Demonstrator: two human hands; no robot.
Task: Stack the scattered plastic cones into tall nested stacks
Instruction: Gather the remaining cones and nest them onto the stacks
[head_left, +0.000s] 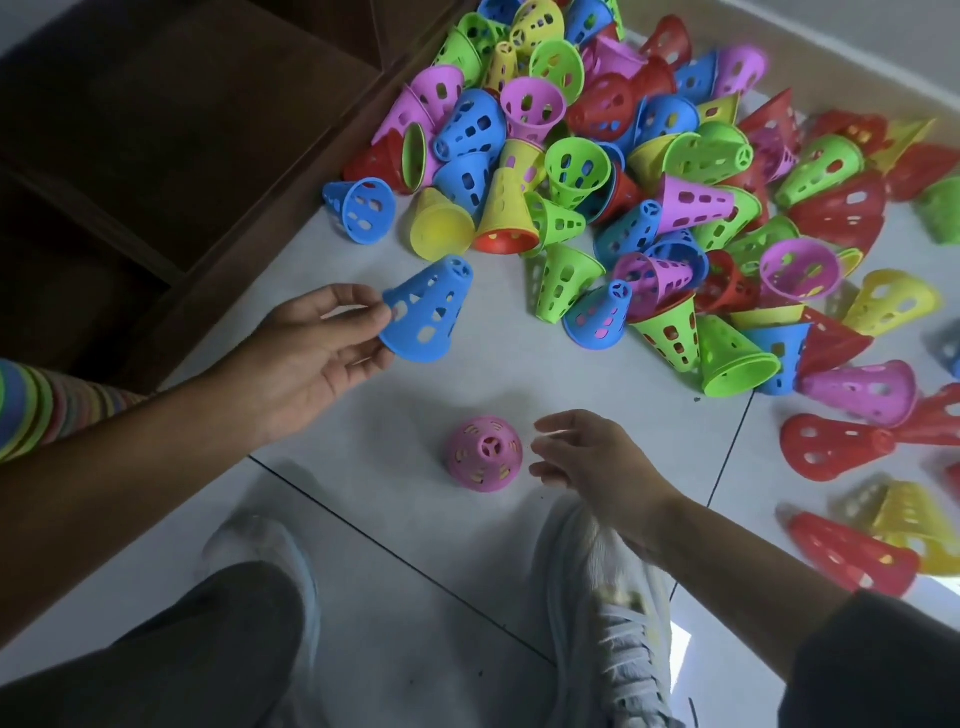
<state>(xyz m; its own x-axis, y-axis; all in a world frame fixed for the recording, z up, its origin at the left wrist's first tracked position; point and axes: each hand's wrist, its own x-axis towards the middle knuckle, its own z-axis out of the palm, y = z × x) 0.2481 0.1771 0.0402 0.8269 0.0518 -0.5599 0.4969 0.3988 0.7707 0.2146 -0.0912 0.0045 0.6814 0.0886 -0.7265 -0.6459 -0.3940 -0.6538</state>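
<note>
Blue cone (427, 310) pinched at rim by left fingers (363, 315)

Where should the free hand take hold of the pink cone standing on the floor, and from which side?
Probably from above. The pink cone stands upright, wide rim down on the floor, so its narrow top points up. The right hand, open beside it, could pinch the upper wall just under the top, fingers on opposite sides.

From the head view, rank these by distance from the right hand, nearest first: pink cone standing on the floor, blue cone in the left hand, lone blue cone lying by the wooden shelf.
1. Pink cone: just left of the right hand.
2. Held blue cone: up-left, in the left hand.
3. Lone blue cone: farther up-left, at the pile's edge.
</note>
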